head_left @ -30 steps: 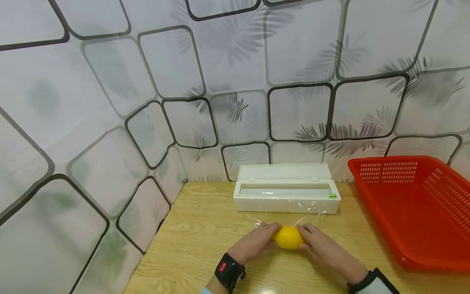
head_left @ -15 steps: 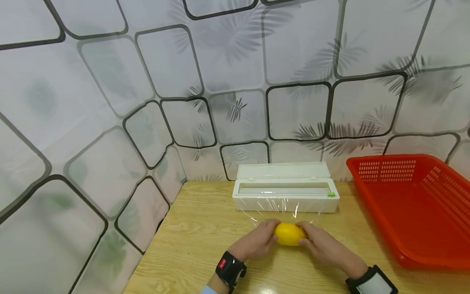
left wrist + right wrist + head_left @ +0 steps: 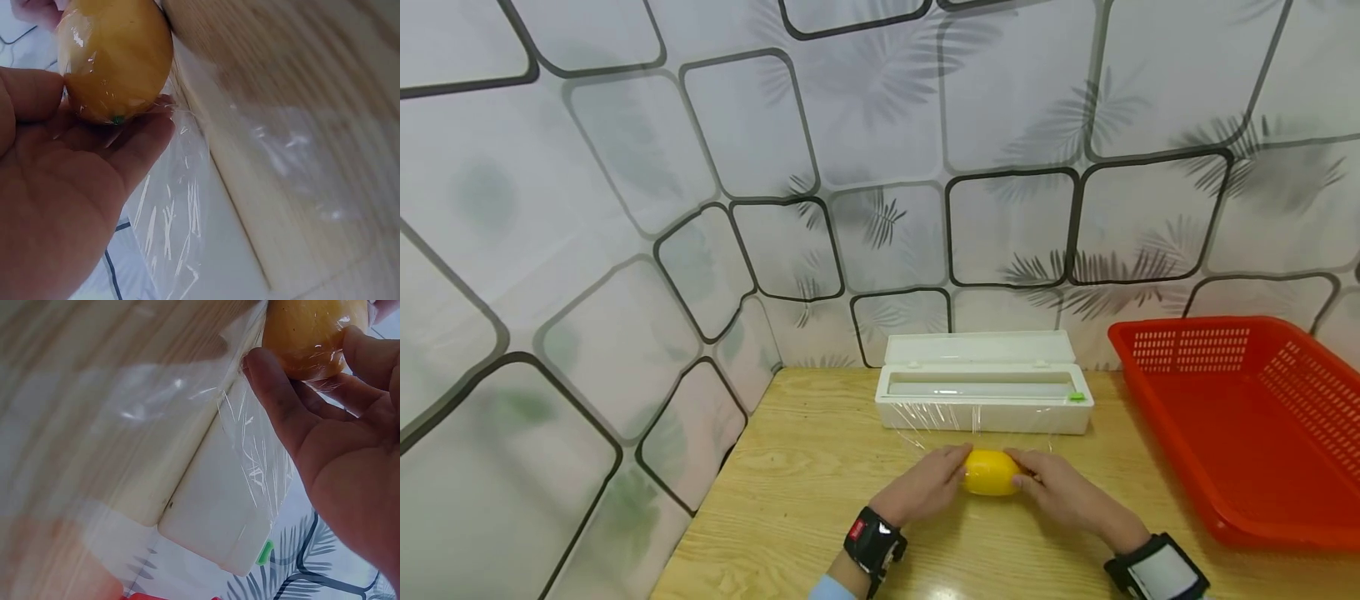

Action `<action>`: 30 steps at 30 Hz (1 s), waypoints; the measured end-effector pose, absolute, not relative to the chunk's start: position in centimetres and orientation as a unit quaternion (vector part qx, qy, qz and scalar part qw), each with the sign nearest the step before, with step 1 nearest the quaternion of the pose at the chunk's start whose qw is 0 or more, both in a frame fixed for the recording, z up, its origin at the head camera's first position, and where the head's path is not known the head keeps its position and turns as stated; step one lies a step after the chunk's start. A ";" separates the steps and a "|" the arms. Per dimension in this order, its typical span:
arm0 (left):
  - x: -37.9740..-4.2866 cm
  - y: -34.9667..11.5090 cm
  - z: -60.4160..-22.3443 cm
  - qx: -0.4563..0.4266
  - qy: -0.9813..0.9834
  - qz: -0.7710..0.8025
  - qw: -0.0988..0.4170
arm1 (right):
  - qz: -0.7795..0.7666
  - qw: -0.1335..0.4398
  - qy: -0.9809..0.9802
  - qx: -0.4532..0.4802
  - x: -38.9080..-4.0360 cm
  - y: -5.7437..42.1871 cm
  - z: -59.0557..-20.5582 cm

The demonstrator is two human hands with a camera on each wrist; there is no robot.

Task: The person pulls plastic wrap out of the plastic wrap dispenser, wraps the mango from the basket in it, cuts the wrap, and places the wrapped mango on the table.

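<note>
I hold a glossy yellow oval fruit (image 3: 990, 472) by its two ends, one in each hand, over the middle of a light wood-grained table (image 3: 797, 467). My left hand (image 3: 923, 487) pinches its left end, thumb against the side and fingers bent beneath; a small green spot shows at that tip in the left wrist view. My right hand (image 3: 1063, 492) pinches the opposite end in the same manner, thumb and fingers round it. Creased clear plastic film (image 3: 167, 228) clings shiny to the fruit's skin and reaches away from me, catching the light across the front of a long white rectangular box (image 3: 1030, 421). Whether the fruit's underside touches the wood, I can't fairly tell from these angles.

The box lies beyond my fingers, against the wall side, its white lid (image 3: 977, 348) raised at the back and a bright green tab (image 3: 1077, 397) at its right end. To my right stands a red plastic basket with perforated sides (image 3: 1165, 442), apart from my hand. Behind everything hangs a pale covering printed with dark rounded outlines and grey leaves (image 3: 880, 125).
</note>
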State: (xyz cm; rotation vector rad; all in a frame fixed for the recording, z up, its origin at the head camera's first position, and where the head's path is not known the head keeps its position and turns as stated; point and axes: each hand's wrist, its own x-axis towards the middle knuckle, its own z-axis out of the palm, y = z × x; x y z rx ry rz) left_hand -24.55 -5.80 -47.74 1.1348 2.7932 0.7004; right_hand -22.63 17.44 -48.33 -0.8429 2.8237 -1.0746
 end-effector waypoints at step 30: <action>-25.9 -6.2 -47.1 0.354 0.892 0.280 0.015 | -0.400 0.003 0.896 -0.190 -23.0 17.2 -48.0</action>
